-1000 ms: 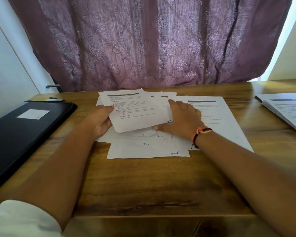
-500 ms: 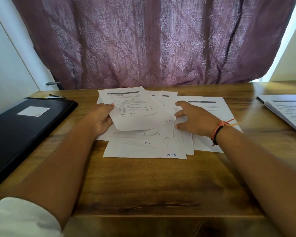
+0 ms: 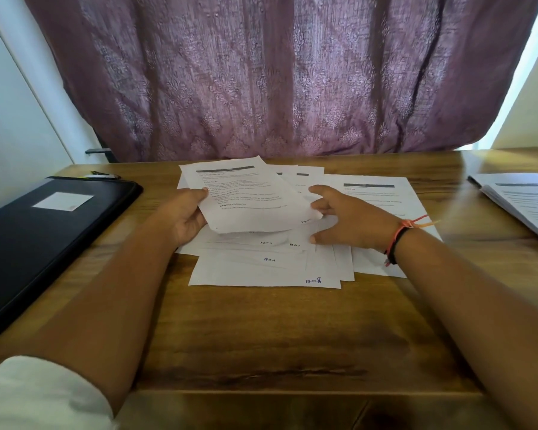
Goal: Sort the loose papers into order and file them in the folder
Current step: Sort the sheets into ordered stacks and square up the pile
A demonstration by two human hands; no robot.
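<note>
1. A person's two bare forearms reach forward over a brown wooden desk [image 3: 277,330], seen from their own head.
2. The left hand [image 3: 184,218] pinches a white printed sheet [image 3: 252,200] by its left edge, thumb on top. This grip is closed on the sheet and holds it tilted above the middle of the desk.
3. The right hand [image 3: 351,223] hovers just beside the sheet's right edge, fingers spread and loosely bent. Its grip is open and holds nothing. Whether a fingertip touches the sheet cannot be told.
4. Under both hands lies a fanned pile of loose white papers [image 3: 267,268], mid-desk, with blue handwritten page numbers in the lower corners.
5. A closed flat black folder [image 3: 44,231] lies along the desk's left edge, well apart from the pile.
6. A separate stack of printed pages [image 3: 525,206] sits at the right edge.
7. Likely risks: the small, partly covered numbers could be misread, putting pages out of order. A sweep of the right hand could push overlapping papers toward the near edge. The one-sided pinch could crease the drooping sheet.
</note>
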